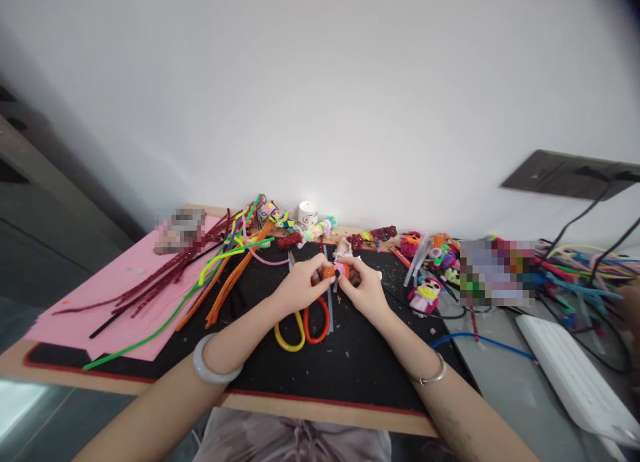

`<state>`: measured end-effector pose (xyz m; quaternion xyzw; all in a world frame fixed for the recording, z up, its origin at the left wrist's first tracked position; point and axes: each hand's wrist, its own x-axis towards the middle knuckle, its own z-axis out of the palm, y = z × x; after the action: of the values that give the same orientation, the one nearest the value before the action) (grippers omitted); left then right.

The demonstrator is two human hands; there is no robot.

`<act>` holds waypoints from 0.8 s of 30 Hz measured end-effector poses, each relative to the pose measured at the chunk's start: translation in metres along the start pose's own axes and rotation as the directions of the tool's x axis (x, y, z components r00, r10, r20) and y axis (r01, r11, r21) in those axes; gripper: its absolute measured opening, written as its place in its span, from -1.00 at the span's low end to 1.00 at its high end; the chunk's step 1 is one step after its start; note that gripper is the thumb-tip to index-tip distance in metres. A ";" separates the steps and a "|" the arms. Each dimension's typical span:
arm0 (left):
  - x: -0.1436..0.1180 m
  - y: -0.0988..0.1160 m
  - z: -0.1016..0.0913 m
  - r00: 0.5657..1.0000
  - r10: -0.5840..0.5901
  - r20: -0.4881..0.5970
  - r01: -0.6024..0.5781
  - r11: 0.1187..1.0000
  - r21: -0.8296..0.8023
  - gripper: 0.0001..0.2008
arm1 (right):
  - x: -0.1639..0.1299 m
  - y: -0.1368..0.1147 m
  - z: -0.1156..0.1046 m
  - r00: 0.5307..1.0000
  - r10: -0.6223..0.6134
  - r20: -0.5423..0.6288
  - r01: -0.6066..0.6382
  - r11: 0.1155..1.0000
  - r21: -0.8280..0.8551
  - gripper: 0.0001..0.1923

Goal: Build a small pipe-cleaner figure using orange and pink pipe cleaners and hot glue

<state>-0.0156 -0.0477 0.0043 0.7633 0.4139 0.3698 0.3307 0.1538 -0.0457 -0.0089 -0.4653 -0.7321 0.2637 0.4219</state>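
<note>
My left hand (300, 286) and my right hand (364, 290) meet above the middle of the black mat (350, 369). Between their pinched fingertips is a small orange and pink fuzzy pipe-cleaner piece (329, 273), partly covered by the fingers. Just below my left hand lies a pair of scissors (289, 345) with one yellow and one red handle loop; its blades run under that hand. A crumpled pale scrap (344, 249) sits just beyond my fingers. To the right of my right hand is a finished-looking pink doll figure (425, 295) with a yellow collar.
Long pipe cleaners (220, 275) lie across pink paper (100, 302) on the left. A white roll (307, 214) stands near the wall. Translucent glue sticks (416, 262) and small figures are at back right. A white power strip (575, 375) and black cables occupy the right side.
</note>
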 end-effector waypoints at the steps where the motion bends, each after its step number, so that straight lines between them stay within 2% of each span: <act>1: 0.000 0.000 0.000 1.000 0.000 -0.001 0.000 1.000 0.002 -0.91 | 0.000 0.000 0.000 1.000 0.002 0.000 -0.002 1.000 0.002 -0.75; 24: 0.000 -0.002 0.001 1.000 -0.006 -0.002 0.006 1.000 0.017 -0.90 | 0.001 0.001 0.001 1.000 0.005 -0.009 -0.005 1.000 0.018 -0.75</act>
<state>-0.0156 -0.0468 0.0028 0.7645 0.4194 0.3661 0.3250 0.1536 -0.0449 -0.0095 -0.4645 -0.7266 0.2694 0.4286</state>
